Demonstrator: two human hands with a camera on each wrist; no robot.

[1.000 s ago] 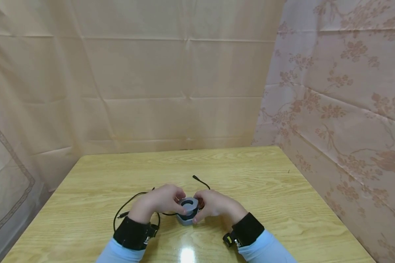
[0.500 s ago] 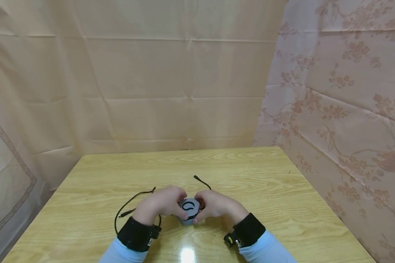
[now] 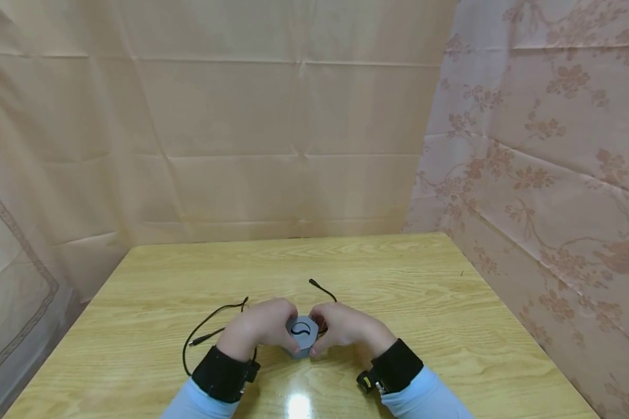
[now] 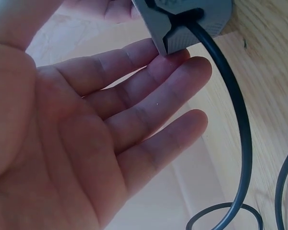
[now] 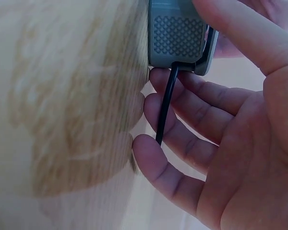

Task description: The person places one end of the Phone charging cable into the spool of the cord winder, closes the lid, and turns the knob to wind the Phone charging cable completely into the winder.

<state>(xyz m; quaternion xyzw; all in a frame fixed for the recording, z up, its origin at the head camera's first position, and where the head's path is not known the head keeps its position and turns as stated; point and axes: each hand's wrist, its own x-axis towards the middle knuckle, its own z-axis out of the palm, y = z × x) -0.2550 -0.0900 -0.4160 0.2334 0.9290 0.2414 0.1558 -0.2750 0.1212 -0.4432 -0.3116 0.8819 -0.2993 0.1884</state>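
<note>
Between my two hands on the table sits a small grey hexagonal cable case (image 3: 306, 337) with a curved dark slot on its top. My left hand (image 3: 266, 323) grips its left side, thumb at the near edge and fingers behind. On the opposite side my right hand (image 3: 343, 326) holds it the same way. In the left wrist view a black cable (image 4: 237, 100) comes out of a notch in the case (image 4: 216, 26). The right wrist view shows textured dimples on the case wall (image 5: 177, 36) and another stretch of cable (image 5: 167, 103) running down past the fingertips.
A loop of black cable (image 3: 184, 352) with a plug (image 3: 193, 343) lies left of the left hand. Another cable end (image 3: 312, 282) points away behind the case. The wooden table (image 3: 424, 279) meets a beige curtain (image 3: 241, 145) and a floral cloth (image 3: 545, 174).
The case's top, earlier showing a raised round part with a dark gap round it, now looks flatter and closed. My left hand has shifted slightly right; the right has barely moved.
</note>
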